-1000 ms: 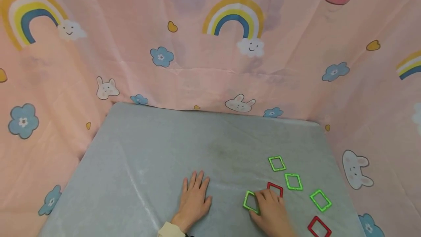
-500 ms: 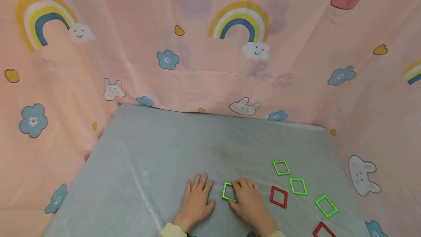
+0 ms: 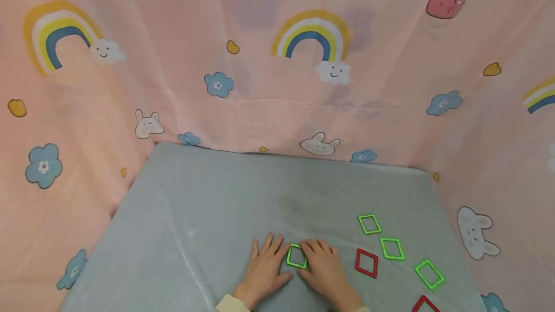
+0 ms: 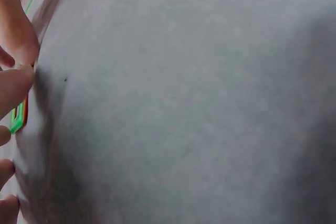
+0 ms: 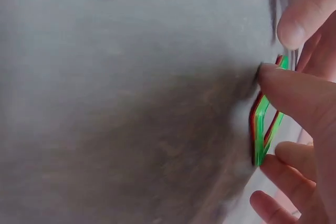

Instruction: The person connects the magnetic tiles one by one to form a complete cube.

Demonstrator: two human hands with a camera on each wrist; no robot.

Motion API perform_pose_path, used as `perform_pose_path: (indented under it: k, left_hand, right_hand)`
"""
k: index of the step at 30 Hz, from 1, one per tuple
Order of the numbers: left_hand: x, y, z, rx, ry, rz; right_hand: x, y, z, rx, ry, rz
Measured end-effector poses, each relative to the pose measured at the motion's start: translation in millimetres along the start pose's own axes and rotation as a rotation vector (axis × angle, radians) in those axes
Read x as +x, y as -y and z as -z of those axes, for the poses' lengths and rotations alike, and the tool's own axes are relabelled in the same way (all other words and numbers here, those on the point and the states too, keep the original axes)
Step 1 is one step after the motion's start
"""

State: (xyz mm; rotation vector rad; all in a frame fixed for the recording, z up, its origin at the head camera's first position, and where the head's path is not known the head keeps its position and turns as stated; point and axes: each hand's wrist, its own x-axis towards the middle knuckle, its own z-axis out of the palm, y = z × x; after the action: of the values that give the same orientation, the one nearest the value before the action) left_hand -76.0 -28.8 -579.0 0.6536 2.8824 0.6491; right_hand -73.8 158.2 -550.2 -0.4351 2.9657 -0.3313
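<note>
A green square magnetic tile with an open middle (image 3: 297, 265) lies on the grey cloth between the hands. My right hand (image 3: 325, 271) holds it at its right side, thumb near the lower corner and fingers near the upper one. In the right wrist view, a red edge shows along the green tile (image 5: 259, 124). My left hand (image 3: 265, 271) rests flat on the cloth with fingers extended, index fingertip right by the tile's upper left corner. The left wrist view catches only part of the green tile (image 4: 19, 121), the rest hidden by fingers.
Right of the hands lies a red tile (image 3: 366, 273). Three more green tiles (image 3: 390, 239) are spread beyond it, and another red tile (image 3: 424, 298) is cut off by the bottom edge. A pink printed curtain (image 3: 260, 114) encloses the grey tabletop (image 3: 217, 196).
My right hand has carried the green tile leftward from beside the red tile to the left hand. The left hand has shifted slightly right toward it.
</note>
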Motion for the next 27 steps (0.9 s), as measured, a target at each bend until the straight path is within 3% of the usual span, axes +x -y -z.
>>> perform_pose_path:
  k: [7,14,17,20,23,27]
  left_hand:
    - [5.7,-10.1,-4.0,0.058,-0.045,-0.065]
    - [11.6,-17.9,-3.2,0.041,-0.063,-0.093]
    - [11.5,-18.3,-1.7,0.047,-0.089,-0.09]
    - [11.1,-18.6,-1.1,0.035,-0.092,-0.089]
    - [11.1,-18.4,-1.9,0.016,-0.088,-0.083]
    - [11.1,-17.6,-4.7,0.0,-0.101,-0.079]
  right_hand:
    - [-28,-24,-6,-0.009,-0.057,-0.153]
    - [-52,-76,13,0.001,-0.089,-0.323]
    - [-60,-99,20,0.0,-0.039,-0.391]
    - [-65,-115,24,0.024,0.073,-0.471]
    - [-66,-122,27,0.051,0.152,-0.512]
    - [-65,-122,28,0.06,0.172,-0.514]
